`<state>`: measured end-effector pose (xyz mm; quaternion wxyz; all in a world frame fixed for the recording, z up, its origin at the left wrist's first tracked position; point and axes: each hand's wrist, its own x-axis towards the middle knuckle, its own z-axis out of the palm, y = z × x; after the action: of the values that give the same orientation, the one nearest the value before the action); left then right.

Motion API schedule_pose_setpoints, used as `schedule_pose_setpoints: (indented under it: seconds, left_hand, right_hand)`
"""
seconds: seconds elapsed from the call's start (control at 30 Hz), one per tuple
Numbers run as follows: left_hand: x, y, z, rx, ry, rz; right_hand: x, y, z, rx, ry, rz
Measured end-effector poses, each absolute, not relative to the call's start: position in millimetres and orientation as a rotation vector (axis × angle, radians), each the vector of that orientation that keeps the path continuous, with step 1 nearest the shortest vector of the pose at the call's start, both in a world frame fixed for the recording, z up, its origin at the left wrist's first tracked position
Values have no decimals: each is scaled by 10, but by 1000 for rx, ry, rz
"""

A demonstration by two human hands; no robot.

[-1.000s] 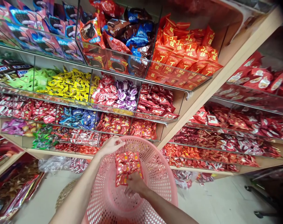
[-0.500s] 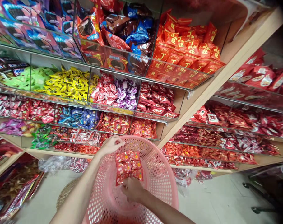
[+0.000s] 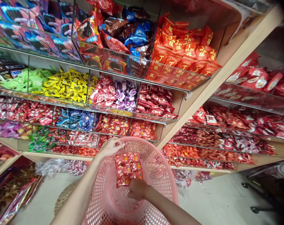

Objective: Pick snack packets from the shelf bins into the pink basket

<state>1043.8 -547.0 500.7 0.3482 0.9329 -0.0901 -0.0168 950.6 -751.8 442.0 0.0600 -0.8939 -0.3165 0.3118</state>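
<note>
Curled left hand [image 3: 111, 147] on basket rim [image 3: 170, 175]

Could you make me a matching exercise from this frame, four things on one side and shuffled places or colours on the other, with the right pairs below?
1. Left hand
2. Right hand
3. Basket
4. Yellow packs

A. Pink, with many holes
B. At the lower edge of the red packets
C. Just right of the green packs
D. On the far left of the basket's rim

Right pairs: 1-D, 2-B, 3-A, 4-C
</note>
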Motion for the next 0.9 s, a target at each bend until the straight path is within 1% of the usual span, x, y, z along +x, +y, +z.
schedule_pose_setpoints:
  seconds: [0.07, 0.13, 0.27, 0.33, 0.47, 0.53, 0.6, 0.73, 0.9]
  left_hand:
    - [10433, -5473, 5009, 2419, -224, -41]
    - [10428, -5473, 5002, 2409, -224, -36]
    - [10422, -5482, 4995, 2405, -225, -49]
    - [10420, -5492, 5002, 2421, -205, -48]
    - [10419, -5504, 5014, 2451, -187, -34]
    - [10422, -5501, 5007, 2452, -208, -37]
    - [10424, -5495, 4992, 2453, -221, -32]
    - [10422, -5487, 4968, 2448, -221, -10]
    - [10407, -5487, 4971, 2447, -215, -6]
  right_hand:
    - [9529, -7560, 4477, -2798, -1009, 960]
    - [9573, -7605, 4554, -2789, -1036, 991]
    - [9903, -7754, 4837, -2460, -929, 1102]
    - [10209, -7852, 5019, -2452, -839, 882]
    - [10885, -8028, 5249, -2750, -655, 127]
    - [11150, -8080, 5252, -2853, -589, -63]
    - [11337, -8098, 5204, -2905, -598, -88]
    - [11519, -8059, 5108, -2992, -658, 18]
    - [11555, -8008, 5142, -3091, -704, 64]
